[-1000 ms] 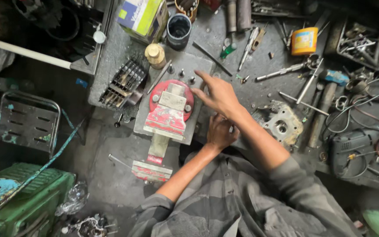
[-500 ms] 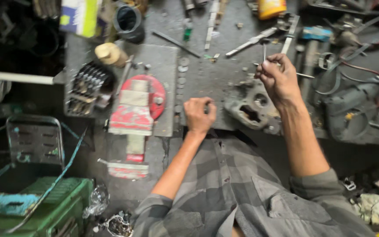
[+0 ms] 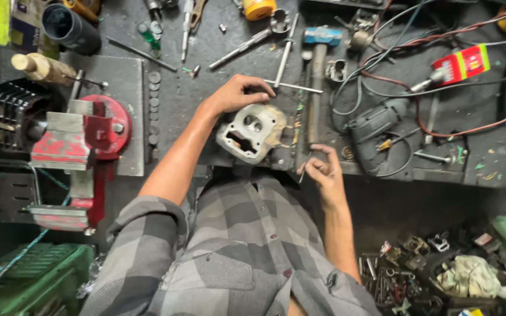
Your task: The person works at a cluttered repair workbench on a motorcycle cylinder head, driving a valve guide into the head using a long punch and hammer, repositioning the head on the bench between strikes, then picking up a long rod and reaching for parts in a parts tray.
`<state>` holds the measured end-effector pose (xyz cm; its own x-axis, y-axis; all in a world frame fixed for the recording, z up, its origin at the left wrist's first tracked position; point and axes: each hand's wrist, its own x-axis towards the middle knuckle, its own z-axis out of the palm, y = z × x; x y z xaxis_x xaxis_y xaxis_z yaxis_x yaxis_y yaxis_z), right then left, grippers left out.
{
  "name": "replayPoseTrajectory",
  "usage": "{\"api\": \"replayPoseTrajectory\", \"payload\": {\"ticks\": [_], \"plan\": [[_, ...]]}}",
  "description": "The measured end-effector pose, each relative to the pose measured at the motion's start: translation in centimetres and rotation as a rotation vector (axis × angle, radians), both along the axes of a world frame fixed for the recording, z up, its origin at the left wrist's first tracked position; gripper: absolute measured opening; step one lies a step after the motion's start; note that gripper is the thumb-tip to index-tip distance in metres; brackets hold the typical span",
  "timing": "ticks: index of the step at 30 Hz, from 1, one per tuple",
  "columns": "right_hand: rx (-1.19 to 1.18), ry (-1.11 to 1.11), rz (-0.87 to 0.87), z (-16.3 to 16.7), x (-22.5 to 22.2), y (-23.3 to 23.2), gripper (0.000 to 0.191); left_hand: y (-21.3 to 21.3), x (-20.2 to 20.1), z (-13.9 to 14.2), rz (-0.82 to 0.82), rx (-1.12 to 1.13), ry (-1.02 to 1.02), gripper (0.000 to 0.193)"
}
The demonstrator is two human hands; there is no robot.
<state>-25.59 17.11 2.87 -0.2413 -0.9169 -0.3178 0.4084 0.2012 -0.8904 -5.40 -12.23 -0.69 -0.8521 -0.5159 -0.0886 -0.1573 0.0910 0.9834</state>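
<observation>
A grey cast metal engine part (image 3: 253,133) with several holes lies near the front edge of the dark workbench (image 3: 206,52). My left hand (image 3: 235,93) curls over its far edge and grips it. My right hand (image 3: 325,169) hovers just off the bench's front edge, to the right of the part, pinching a thin metal pin (image 3: 304,172) between fingers and thumb. A T-handle wrench (image 3: 293,86) lies just beyond the left hand's fingertips.
A red bench vise (image 3: 83,140) stands at the left, with a dark finned cylinder (image 3: 7,114) beside it. A blue-headed hammer (image 3: 318,41), an electric drill (image 3: 376,126) and cables lie at the right. A green crate (image 3: 30,281) and a scrap pile (image 3: 428,269) sit on the floor.
My left hand has moved right onto the engine part. My right hand has come down from the tools at the back to the bench's front edge with the thin pin.
</observation>
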Motion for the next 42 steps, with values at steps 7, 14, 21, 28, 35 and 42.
{"api": "replayPoseTrajectory", "payload": {"ticks": [7, 14, 21, 28, 35, 42], "plan": [[0.050, -0.032, -0.047, 0.4, -3.4, 0.0, 0.050, 2.3, -0.7, 3.1, 0.147, 0.008, 0.060, 0.057], [-0.086, 0.104, 0.195, 2.4, -6.5, -2.9, 0.045, 4.1, 1.7, 4.7, 0.452, -0.107, 0.002, 0.060], [-0.061, 0.105, 0.347, 0.9, -8.1, -4.2, 0.042, 12.2, 10.7, 3.2, 1.152, -0.245, 0.249, 0.066], [-0.024, 0.090, 0.523, -0.1, -3.8, -6.0, 0.027, 18.3, 11.3, 2.7, 1.204, -0.410, 0.069, 0.100], [-0.103, 0.116, 0.681, 2.5, 1.5, -7.1, 0.026, 16.9, 14.7, 3.9, 1.032, -0.385, -0.449, 0.103], [-0.223, 0.165, 0.448, 1.4, 7.3, -7.5, 0.021, 19.9, 13.3, 4.6, 1.073, -0.432, -0.632, 0.087]]}}
